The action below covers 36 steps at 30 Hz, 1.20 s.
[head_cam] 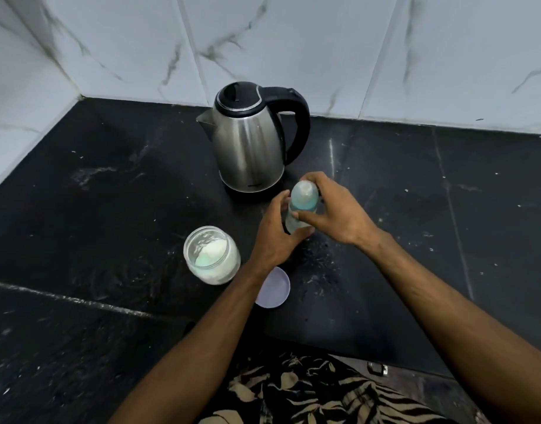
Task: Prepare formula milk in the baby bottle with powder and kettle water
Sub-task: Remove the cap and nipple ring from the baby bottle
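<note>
The baby bottle (299,209) is held upright just above or on the black counter (110,209), in front of the kettle (250,139) and to the right of the open powder jar (212,255). Its lower body is gripped by the left hand (278,234), with the fingers curled round it, while the top part with the clear cap is pinched by the right hand (336,215) from the side and above. The jar is seen without its lid, and white powder is visible inside; a pale purple lid (273,289) is lying on the counter just beside it, partly hidden under the left forearm. The kettle is standing closed near the tiled wall. It is judged that the step in hand is the opening or the closing of the bottle top; which of the two cannot be told, because the content of the bottle is not clearly shown. For the next move, a firm hold on the body is needed while the top is twisted, and the bottle must be kept straight.
</note>
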Motion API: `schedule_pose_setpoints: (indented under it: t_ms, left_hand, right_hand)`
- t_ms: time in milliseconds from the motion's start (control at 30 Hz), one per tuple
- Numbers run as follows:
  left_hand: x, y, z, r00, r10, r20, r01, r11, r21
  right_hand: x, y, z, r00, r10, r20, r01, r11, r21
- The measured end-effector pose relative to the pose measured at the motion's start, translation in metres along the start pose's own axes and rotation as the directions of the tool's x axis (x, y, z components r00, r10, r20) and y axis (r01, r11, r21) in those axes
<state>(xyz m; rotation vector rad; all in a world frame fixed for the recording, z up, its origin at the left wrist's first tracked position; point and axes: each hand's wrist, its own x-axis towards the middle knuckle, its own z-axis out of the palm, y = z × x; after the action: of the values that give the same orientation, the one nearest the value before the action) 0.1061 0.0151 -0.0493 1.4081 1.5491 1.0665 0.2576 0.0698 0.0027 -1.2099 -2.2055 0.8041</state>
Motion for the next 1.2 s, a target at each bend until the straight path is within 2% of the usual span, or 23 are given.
schedule_pose_setpoints:
  t_ms: [133,500,633,767,967,1200]
  left_hand:
    - [0.000,-0.001,0.014,0.999,-0.044,-0.028,0.044,0.999,0.000]
    - [0.002,-0.009,0.015,0.999,0.003,-0.049,0.001,0.997,0.081]
    - [0.004,-0.013,0.014,1.000,-0.005,-0.028,0.007,0.996,0.087]
    - [0.007,-0.014,0.012,0.999,-0.030,-0.010,0.031,0.994,0.102]
    - [0.006,-0.016,0.012,1.000,-0.012,-0.016,0.013,0.996,0.089]
    - [0.006,-0.018,0.016,1.000,-0.016,-0.015,0.017,0.995,0.095]
  right_hand:
    - [-0.008,0.000,0.009,0.999,0.005,0.036,-0.005,1.000,0.009]
    - [-0.008,0.002,0.016,0.998,-0.029,-0.048,0.029,1.000,0.001]
    - [-0.011,-0.001,0.010,0.996,-0.055,-0.066,0.063,0.990,0.127]
    - [0.006,-0.015,-0.020,0.971,-0.021,-0.237,0.087,0.958,0.275]
    - [0.004,0.015,-0.042,0.946,0.101,-0.309,-0.026,0.971,0.237]
    - [-0.015,0.085,-0.033,0.916,0.278,-0.289,-0.273,0.960,0.056]
